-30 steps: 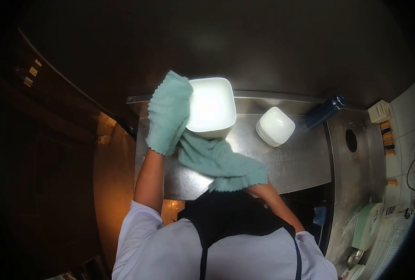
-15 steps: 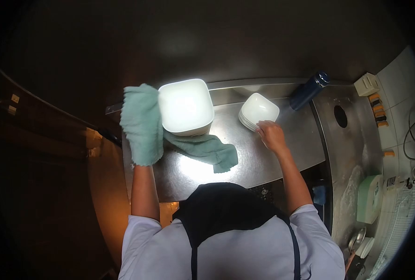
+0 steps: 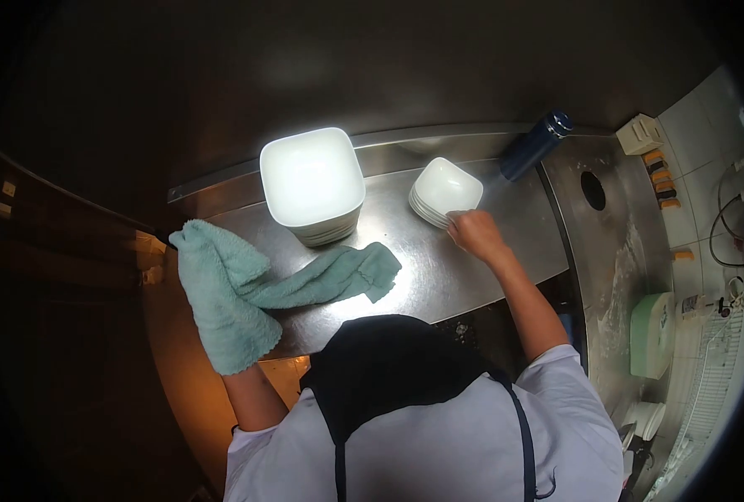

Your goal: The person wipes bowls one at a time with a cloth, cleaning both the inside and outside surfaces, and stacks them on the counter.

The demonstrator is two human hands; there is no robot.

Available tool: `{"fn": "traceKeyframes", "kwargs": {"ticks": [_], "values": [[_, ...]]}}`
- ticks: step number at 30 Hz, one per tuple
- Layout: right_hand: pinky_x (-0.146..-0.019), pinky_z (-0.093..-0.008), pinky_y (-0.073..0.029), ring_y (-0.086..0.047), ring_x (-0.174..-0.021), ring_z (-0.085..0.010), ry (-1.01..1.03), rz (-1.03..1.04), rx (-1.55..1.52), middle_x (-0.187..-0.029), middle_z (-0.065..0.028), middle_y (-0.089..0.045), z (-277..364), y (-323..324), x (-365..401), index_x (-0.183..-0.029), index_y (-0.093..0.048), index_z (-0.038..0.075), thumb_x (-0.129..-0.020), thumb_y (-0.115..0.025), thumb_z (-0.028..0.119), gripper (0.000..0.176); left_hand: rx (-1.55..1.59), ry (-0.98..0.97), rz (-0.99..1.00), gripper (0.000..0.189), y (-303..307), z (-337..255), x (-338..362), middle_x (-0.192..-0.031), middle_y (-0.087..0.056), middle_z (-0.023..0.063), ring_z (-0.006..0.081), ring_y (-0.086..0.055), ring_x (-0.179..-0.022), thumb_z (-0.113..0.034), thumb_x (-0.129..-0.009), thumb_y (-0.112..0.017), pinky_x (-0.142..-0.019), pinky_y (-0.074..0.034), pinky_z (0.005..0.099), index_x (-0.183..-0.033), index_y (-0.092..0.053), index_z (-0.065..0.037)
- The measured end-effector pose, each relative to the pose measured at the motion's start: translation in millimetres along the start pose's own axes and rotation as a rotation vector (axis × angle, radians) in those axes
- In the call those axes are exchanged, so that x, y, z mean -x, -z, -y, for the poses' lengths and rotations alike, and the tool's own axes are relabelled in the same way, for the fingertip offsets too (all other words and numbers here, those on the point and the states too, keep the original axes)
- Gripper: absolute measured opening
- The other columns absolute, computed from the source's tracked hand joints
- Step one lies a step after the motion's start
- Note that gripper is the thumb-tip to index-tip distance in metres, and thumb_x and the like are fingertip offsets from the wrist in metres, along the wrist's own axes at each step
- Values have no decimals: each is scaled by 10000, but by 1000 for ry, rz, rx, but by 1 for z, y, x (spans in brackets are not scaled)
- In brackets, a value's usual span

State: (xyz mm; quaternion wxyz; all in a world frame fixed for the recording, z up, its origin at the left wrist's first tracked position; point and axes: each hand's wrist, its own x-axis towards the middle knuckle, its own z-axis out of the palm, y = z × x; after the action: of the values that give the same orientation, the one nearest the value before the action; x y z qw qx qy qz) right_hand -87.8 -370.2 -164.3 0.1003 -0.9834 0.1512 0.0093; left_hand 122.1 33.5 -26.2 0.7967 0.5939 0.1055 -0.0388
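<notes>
My left hand (image 3: pixel 221 322) is swaddled in a nubby teal terry cloth (image 3: pixel 322 280) at the steel counter's (image 3: pixel 439 280) left edge, so I cannot tell its grip. My right hand (image 3: pixel 472 233) curls against the near rim of the small square white bowls (image 3: pixel 444 187) – grasp unclear. Larger glossy bowls (image 3: pixel 311 177) are stacked by the back edge.

I see my left hand (image 3: pixel 224 311) hidden under the green towel (image 3: pixel 326 280) at the steel counter's (image 3: pixel 439 280) left edge. My right hand (image 3: pixel 475 233) touches the stacked small white bowls (image 3: pixel 445 188).

Steel counter (image 3: pixel 439 280), dark wall (image 3: pixel 388 58), white tiles (image 3: pixel 706 113)
</notes>
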Motion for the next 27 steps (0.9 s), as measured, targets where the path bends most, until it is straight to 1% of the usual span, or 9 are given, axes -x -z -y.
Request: {"fn": "traceKeyframes", "kwargs": {"ticks": [6, 9, 12, 14, 15, 18, 21, 24, 27], "values": [[-676, -519, -553, -707, -740, -420, 87, -26, 21, -774, -221, -701, 29, -1, 29, -872, -671, 36, -880, -720, 149, 124, 126, 18, -41, 334, 17, 5, 30, -978, -727, -14, 126, -700, -786, -435, -1102, -570, -728, -595, 285, -1225, -677, -143], [-663, -506, -555, -711, -732, -413, 121, -75, -13, -785, -210, -712, 40, 2, 44, -879, -688, 41, -884, -721, 144, 108, 223, -19, 198, 351, 26, -2, 57, -1010, -721, -21, 123, -695, -829, -432, -1103, -569, -755, -591, 270, -1245, -669, -127], [-669, -477, -568, -721, -736, -402, 65, -188, -126, -818, -205, -730, 46, 15, 50, -929, -728, 39, -881, -742, 124, 98, 365, 7, 172, 344, 19, -8, 72, -1059, -711, -7, 126, -698, -872, -366, -1107, -582, -794, -601, 285, -1313, -641, -98], [-705, -466, -578, -735, -781, -376, -11, -302, -194, -873, -187, -751, 53, 30, 60, -985, -748, 48, -881, -755, 111, 122, 386, 24, 195, 342, 20, -7, 81, -1061, -710, -6, 126, -697, -876, -363, -1106, -584, -797, -600, 284, -1313, -641, -97], [-723, -460, -583, -743, -804, -363, -45, -357, -230, -900, -178, -761, 60, 42, 63, -1013, -757, 52, -881, -761, 105, 142, 376, 29, 212, 340, 21, -6, 84, -1062, -710, -5, 126, -696, -878, -361, -1106, -584, -798, -599, 284, -1313, -640, -97], [-790, -452, -600, -756, -886, -340, 13, -468, -218, -952, -150, -777, 95, 88, 81, -1028, -778, 53, -847, -784, 48, 182, 242, 34, 342, 337, 28, 8, 97, -1065, -708, -3, 127, -695, -885, -356, -1105, -586, -803, -597, 284, -1313, -639, -95], [-896, -464, -600, -761, -1004, -319, 216, -586, -142, -1002, -101, -785, 138, 128, 99, -1010, -779, 60, -831, -787, 29, 182, 62, -13, 521, 334, 30, 21, 107, -1068, -707, 0, 127, -693, -892, -350, -1104, -588, -808, -595, 284, -1312, -639, -94], [-1003, -489, -573, -749, -1117, -316, 425, -535, -126, -1066, -95, -789, 179, 143, 112, -998, -774, 58, -820, -791, 27, 182, -109, -138, 712, 330, 15, 29, 107, -1071, -705, 2, 128, -691, -898, -345, -1103, -589, -812, -593, 284, -1312, -638, -93], [-1088, -496, -521, -670, -1282, -335, 620, -437, -155, -1286, -174, -726, 200, 132, 107, -1117, -767, 70, -791, -818, 43, 331, -197, -263, 840, 327, -7, 30, 99, -1074, -704, 4, 129, -690, -905, -340, -1102, -591, -817, -591, 284, -1311, -637, -92]]}}
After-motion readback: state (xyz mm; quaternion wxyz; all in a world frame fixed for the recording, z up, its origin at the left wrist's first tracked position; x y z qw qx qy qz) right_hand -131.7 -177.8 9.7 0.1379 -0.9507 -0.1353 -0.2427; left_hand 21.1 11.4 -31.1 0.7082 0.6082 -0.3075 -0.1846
